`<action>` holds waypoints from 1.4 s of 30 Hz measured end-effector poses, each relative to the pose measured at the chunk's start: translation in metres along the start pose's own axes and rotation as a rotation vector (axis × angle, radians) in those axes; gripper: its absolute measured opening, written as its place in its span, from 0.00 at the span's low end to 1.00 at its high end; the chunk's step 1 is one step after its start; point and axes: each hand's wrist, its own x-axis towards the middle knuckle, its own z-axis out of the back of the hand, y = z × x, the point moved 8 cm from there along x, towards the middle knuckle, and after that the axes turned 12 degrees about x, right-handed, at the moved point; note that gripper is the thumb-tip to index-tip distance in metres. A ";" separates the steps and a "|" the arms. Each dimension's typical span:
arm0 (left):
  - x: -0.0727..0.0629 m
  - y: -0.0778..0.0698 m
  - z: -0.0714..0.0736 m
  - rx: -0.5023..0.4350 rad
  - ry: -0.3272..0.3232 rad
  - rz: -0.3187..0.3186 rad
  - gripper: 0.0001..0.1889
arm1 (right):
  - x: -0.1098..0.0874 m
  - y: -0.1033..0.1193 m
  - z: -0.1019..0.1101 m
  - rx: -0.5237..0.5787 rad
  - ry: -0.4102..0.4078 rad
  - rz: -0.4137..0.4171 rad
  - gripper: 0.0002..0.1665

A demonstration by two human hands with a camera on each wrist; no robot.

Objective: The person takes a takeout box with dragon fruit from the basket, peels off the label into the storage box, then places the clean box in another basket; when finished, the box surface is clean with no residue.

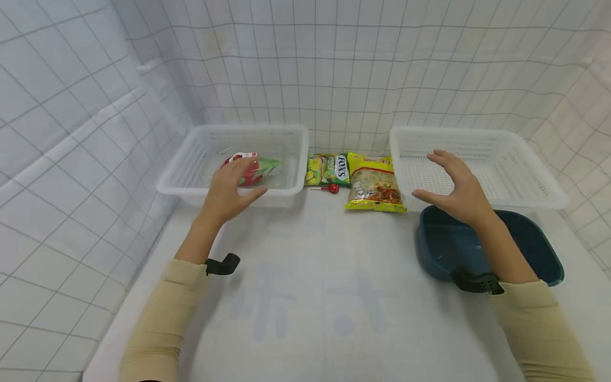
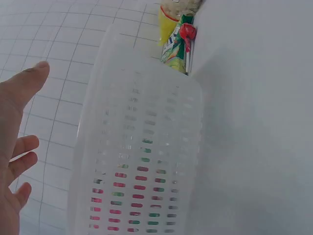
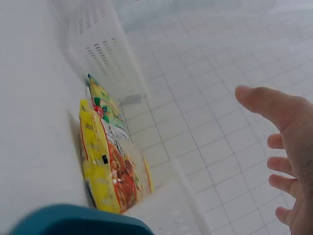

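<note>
My left hand hovers over the front rim of the left white basket, thumb spread from the fingers and nothing held. Inside that basket lies a clear package with red and green print, partly hidden by the hand. My right hand is raised in front of the right white basket, thumb and fingers apart and holding nothing. Its wrist is above a dark blue basin. Between the baskets stand a yellow noodle-like food packet and a green FOX'S candy bag, with a red lollipop in front.
White cloth with a grid pattern hangs behind the baskets and along both sides. The white tabletop stretches between the forearms. A black wrist strap mount sits on the left wrist, another mount on the right.
</note>
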 end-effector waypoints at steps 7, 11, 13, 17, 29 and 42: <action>-0.030 0.005 0.010 -0.135 -0.303 0.139 0.19 | -0.011 0.006 -0.024 0.090 -0.108 0.058 0.31; -0.044 0.008 0.008 -0.205 -0.461 0.208 0.14 | -0.016 0.011 -0.036 0.114 -0.114 0.083 0.28; -0.051 0.012 0.005 -0.235 -0.518 0.282 0.11 | -0.017 0.015 -0.042 0.124 -0.116 0.101 0.27; -0.066 0.023 -0.005 -0.342 -0.588 0.460 0.09 | -0.018 0.024 -0.053 0.151 -0.108 0.144 0.26; -0.090 0.051 -0.041 -0.844 -0.709 0.871 0.11 | -0.011 0.037 -0.084 0.249 -0.065 0.153 0.24; -0.082 0.052 -0.050 -1.046 -0.774 0.889 0.17 | 0.011 0.044 -0.116 0.361 0.001 0.061 0.24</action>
